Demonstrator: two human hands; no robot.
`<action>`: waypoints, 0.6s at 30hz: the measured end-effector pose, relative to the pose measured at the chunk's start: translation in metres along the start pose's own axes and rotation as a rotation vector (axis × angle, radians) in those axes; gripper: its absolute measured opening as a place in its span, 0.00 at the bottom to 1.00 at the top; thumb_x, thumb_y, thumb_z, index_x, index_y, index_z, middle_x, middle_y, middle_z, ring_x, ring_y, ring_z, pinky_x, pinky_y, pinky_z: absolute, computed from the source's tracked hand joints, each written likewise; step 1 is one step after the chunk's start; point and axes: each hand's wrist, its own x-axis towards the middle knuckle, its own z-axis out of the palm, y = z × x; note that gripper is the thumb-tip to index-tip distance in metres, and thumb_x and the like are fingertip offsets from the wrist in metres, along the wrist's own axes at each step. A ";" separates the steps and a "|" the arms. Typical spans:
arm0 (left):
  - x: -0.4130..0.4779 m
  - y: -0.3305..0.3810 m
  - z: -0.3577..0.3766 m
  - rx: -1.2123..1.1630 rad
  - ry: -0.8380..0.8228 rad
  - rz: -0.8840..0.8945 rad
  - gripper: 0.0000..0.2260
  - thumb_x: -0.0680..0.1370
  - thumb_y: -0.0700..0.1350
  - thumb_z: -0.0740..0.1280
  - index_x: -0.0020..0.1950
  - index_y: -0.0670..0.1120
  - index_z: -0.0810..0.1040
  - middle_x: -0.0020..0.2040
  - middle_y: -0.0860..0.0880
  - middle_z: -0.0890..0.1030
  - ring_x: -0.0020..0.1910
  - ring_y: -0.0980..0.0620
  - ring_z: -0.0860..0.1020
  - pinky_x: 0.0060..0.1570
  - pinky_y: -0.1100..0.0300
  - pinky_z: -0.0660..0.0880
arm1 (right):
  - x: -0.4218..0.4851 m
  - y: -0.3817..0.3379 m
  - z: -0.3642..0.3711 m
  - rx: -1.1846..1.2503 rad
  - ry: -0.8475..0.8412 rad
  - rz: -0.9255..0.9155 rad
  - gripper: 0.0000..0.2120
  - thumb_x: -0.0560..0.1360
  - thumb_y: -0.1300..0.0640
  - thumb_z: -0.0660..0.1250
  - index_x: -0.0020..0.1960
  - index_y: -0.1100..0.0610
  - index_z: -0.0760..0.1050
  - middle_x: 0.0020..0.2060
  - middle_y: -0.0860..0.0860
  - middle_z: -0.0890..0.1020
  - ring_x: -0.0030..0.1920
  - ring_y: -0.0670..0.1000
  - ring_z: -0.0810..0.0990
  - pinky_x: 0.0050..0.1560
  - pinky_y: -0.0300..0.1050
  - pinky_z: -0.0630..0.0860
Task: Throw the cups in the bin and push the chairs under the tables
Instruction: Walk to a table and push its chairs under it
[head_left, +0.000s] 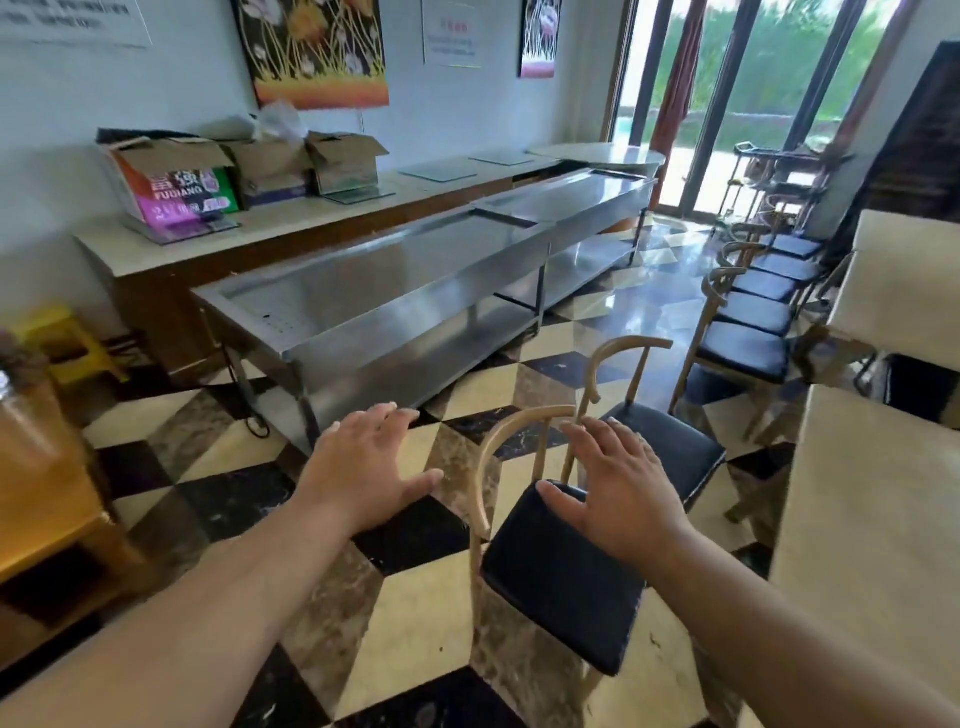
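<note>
Steel counter (395, 291) beside pulled-out chair (561, 566)

This is looking like a restaurant or canteen dining room. A long stainless-steel serving counter (415, 291) is running down the middle of the floor. Behind it, a wooden sideboard (291, 228) is carrying cardboard boxes (249, 163) along the wall. To the counter's right, black-seated chairs (748, 312) are lining up beside pale-topped tables (883, 499). Beyond its far end, tall glass doors (753, 104) are letting in daylight.
</note>
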 end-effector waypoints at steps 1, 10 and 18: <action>0.014 -0.005 -0.001 0.002 -0.001 0.008 0.41 0.77 0.74 0.64 0.84 0.54 0.62 0.84 0.47 0.64 0.82 0.44 0.63 0.80 0.41 0.62 | 0.015 0.001 0.004 0.001 0.005 0.000 0.42 0.78 0.23 0.51 0.84 0.45 0.56 0.84 0.50 0.62 0.84 0.57 0.55 0.83 0.60 0.50; 0.173 -0.046 0.026 0.087 -0.094 0.042 0.39 0.78 0.70 0.66 0.84 0.55 0.60 0.84 0.49 0.64 0.82 0.47 0.61 0.79 0.46 0.61 | 0.187 0.036 0.081 0.105 -0.047 0.108 0.42 0.77 0.25 0.57 0.84 0.47 0.58 0.79 0.51 0.71 0.79 0.58 0.66 0.77 0.59 0.68; 0.324 -0.099 0.030 0.066 -0.130 0.014 0.38 0.79 0.68 0.67 0.84 0.54 0.61 0.83 0.50 0.65 0.81 0.48 0.62 0.78 0.48 0.62 | 0.345 0.060 0.106 0.043 -0.076 0.129 0.45 0.76 0.21 0.48 0.82 0.49 0.63 0.76 0.52 0.74 0.78 0.59 0.68 0.76 0.60 0.67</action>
